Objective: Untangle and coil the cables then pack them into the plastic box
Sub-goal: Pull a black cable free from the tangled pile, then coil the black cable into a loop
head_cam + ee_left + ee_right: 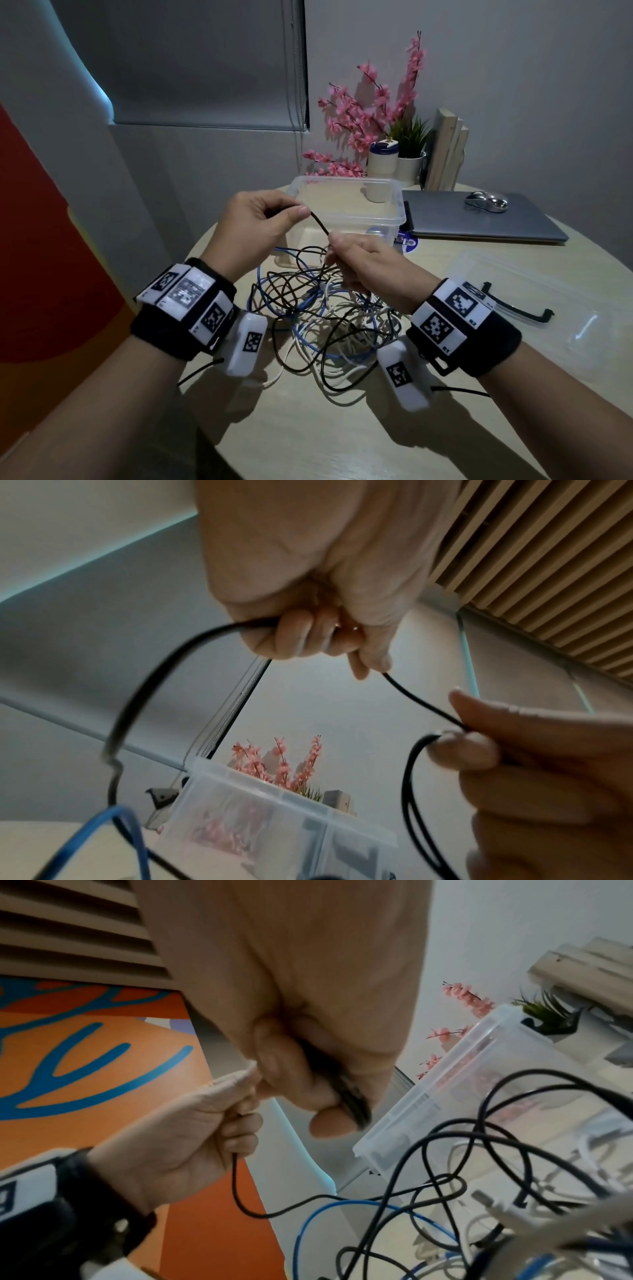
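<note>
A tangle of black, blue and white cables (322, 318) lies on the round table (308, 438) in front of a clear plastic box (346, 202). My left hand (263, 219) is raised over the pile and pinches a black cable (319, 223) between thumb and fingers. My right hand (356, 263), just to its right and lower, grips the same black cable (418, 699). A short taut piece runs between the two hands. In the right wrist view the black cable (352, 1102) passes through my curled fingers, and loops hang down to the pile.
The box's clear lid (537, 301) lies at the right of the table with a black clip piece (524, 308) on it. A closed laptop (479, 219) with a mouse (486, 202) sits behind. Pink flowers (370, 113), a potted plant (411, 150) and a cup (382, 161) stand at the back.
</note>
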`<state>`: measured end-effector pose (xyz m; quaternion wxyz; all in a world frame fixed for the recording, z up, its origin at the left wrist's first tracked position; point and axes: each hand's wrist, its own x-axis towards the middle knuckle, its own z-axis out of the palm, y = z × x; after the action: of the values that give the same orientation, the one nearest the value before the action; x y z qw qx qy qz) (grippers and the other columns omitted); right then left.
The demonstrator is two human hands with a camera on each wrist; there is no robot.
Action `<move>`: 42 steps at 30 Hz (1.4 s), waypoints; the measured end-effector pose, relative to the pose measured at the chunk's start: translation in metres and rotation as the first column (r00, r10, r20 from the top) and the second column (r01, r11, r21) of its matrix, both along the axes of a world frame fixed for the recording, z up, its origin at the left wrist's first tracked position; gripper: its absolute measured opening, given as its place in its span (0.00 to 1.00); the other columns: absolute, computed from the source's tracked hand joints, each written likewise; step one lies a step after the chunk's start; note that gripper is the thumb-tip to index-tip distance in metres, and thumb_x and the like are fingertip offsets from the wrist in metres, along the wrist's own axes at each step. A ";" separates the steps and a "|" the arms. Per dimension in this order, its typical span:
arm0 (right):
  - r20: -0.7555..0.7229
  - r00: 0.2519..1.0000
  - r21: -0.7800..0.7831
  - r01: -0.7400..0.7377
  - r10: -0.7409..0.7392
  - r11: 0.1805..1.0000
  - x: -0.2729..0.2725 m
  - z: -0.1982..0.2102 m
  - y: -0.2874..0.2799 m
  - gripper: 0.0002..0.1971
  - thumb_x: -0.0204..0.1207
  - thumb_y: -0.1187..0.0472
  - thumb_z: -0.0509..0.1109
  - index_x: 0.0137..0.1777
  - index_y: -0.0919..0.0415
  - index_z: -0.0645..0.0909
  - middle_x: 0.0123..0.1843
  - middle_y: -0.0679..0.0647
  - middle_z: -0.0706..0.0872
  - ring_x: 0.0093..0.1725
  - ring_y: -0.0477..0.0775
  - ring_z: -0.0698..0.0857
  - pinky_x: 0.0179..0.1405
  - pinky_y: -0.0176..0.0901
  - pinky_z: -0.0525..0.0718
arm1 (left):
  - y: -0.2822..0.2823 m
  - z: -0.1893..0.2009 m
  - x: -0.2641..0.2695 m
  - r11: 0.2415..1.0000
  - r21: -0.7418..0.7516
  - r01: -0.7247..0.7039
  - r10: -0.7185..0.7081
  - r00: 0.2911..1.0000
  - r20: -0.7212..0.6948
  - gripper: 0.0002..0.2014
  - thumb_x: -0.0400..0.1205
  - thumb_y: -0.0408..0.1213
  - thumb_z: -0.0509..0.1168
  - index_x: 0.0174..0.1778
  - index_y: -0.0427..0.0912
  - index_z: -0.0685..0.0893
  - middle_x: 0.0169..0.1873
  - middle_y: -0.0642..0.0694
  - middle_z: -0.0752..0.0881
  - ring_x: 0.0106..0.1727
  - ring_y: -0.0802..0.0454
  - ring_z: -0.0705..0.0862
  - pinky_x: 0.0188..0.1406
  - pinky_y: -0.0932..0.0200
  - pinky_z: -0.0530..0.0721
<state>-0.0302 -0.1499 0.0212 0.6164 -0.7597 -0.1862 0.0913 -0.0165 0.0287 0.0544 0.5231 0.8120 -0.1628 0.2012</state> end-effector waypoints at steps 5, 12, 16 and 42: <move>-0.085 0.996 0.327 0.018 0.010 0.945 -0.001 0.012 0.001 0.20 0.88 0.56 0.50 0.34 0.60 0.70 0.18 0.49 0.67 0.19 0.46 0.62 0.27 0.41 0.60 | -0.007 -0.029 0.003 0.979 0.201 -0.041 0.065 0.991 -0.115 0.10 0.82 0.39 0.67 0.58 0.47 0.88 0.38 0.56 0.91 0.31 0.73 0.79 0.30 0.81 0.72; -0.207 0.975 0.614 0.197 -0.085 0.764 0.005 0.023 -0.003 0.18 0.88 0.57 0.50 0.38 0.62 0.71 0.54 0.69 0.87 0.44 0.61 0.91 0.40 0.45 0.87 | -0.010 -0.065 -0.005 0.685 0.664 0.299 -0.086 0.939 -0.334 0.11 0.84 0.45 0.64 0.60 0.51 0.84 0.45 0.52 0.88 0.45 0.54 0.84 0.50 0.52 0.83; -0.126 0.959 0.542 0.281 -0.254 0.792 0.017 0.012 -0.004 0.15 0.87 0.60 0.55 0.41 0.61 0.78 0.47 0.59 0.85 0.49 0.55 0.83 0.56 0.49 0.81 | -0.006 -0.052 -0.010 0.530 0.763 0.370 -0.151 0.927 -0.344 0.09 0.83 0.43 0.65 0.56 0.49 0.87 0.48 0.53 0.89 0.50 0.56 0.85 0.50 0.59 0.80; -0.080 0.996 0.622 0.071 -0.027 0.780 0.008 0.035 -0.009 0.19 0.88 0.55 0.48 0.39 0.61 0.71 0.24 0.55 0.82 0.26 0.52 0.82 0.33 0.42 0.84 | -0.025 -0.057 -0.001 0.718 0.684 0.131 -0.049 0.989 -0.139 0.04 0.83 0.39 0.63 0.50 0.45 0.81 0.40 0.48 0.87 0.43 0.48 0.84 0.44 0.52 0.81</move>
<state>-0.0221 -0.1591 0.0564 0.8408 -0.5142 -0.1656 0.0339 -0.0174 0.0035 -0.0024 0.2004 0.9492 -0.2363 0.0551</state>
